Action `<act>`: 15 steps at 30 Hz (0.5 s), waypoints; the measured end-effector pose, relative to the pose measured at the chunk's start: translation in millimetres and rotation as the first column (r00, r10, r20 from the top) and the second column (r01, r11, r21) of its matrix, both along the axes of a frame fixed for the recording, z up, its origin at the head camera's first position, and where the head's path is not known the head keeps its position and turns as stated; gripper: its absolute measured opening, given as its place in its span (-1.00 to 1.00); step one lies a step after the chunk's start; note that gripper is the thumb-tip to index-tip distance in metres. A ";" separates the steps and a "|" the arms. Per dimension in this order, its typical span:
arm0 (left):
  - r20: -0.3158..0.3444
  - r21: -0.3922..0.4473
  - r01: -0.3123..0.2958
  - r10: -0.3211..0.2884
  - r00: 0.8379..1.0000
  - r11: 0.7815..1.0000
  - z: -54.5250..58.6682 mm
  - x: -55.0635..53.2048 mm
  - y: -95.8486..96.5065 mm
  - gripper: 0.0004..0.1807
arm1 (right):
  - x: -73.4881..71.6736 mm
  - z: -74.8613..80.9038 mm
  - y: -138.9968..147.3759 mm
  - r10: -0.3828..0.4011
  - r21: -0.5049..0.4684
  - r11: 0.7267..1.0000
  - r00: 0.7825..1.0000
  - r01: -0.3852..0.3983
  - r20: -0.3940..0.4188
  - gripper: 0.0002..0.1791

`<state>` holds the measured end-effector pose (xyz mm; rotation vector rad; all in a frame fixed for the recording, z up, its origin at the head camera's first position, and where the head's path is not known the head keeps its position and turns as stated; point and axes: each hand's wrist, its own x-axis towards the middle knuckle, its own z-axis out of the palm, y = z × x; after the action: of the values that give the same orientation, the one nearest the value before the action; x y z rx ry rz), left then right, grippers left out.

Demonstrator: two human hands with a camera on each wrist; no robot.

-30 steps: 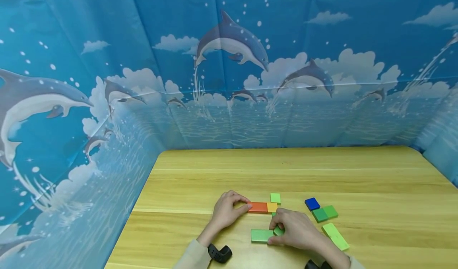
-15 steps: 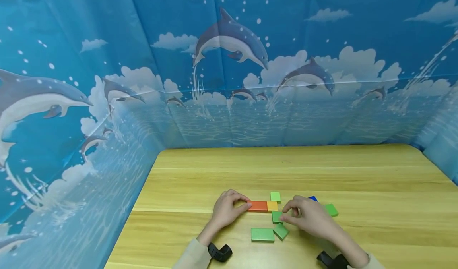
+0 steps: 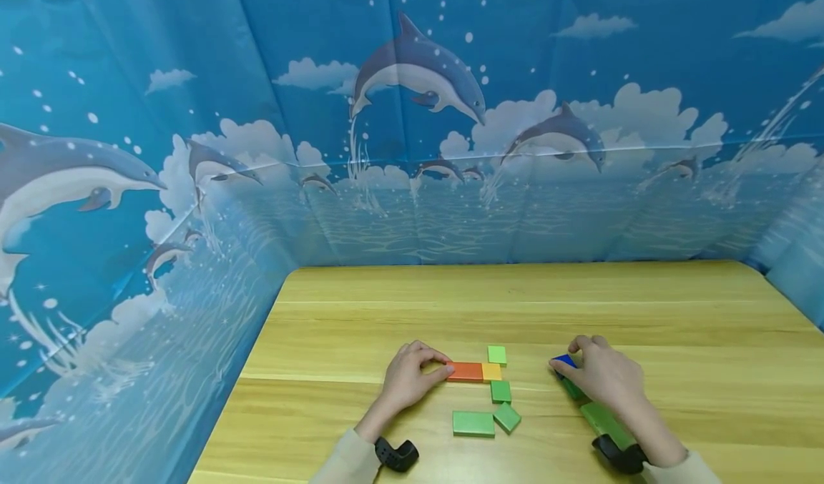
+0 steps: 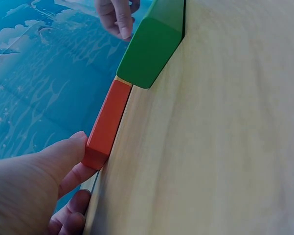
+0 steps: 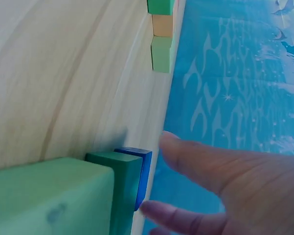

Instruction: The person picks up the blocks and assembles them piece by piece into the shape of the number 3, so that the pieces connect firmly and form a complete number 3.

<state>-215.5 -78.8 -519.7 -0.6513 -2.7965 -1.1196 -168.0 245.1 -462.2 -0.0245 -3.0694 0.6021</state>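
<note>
At the left end of a red rectangular block (image 3: 464,372), my left hand (image 3: 410,380) holds it between thumb and fingers; the left wrist view shows the thumb on its end. An orange square block (image 3: 492,372) touches the red one's right end. A light green square (image 3: 497,355) lies behind the orange block, a green square (image 3: 501,391) in front of it. Over on the right, my right hand (image 3: 610,378) hovers around a blue block (image 5: 144,178), thumb and fingers spread. In the right wrist view the thumb appears apart from the blue block; fingertip contact is unclear.
A green rectangular block (image 3: 473,424) and a tilted green square (image 3: 507,418) lie nearest the front. Beside the blue block is a dark green block (image 5: 122,176); a lighter green one (image 3: 602,422) sits partly under my right wrist. Dolphin-printed sheeting (image 3: 412,219) walls the table (image 3: 360,312).
My right hand has left the tilted green square, passed the green square in front of the orange block, and moved right to the blue block. The left hand stays at the red block.
</note>
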 end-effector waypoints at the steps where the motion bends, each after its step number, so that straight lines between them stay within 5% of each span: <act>1: -0.001 0.000 -0.001 0.001 1.000 1.000 -0.4 -0.2 0.1 -0.72 | -0.2 -0.1 0.6 -0.005 0.012 1.000 1.000 0.005 0.018 -0.35; 15: -0.004 0.003 -0.006 0.006 1.000 1.000 -0.2 0.1 0.1 -0.72 | 5.2 -5.5 -16.0 0.098 -0.017 0.995 0.995 -0.098 -0.006 -0.66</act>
<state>-215.5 -78.7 -520.0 -0.6436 -2.7907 -1.1195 -162.9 229.0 -467.7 0.1274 -3.0755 0.6315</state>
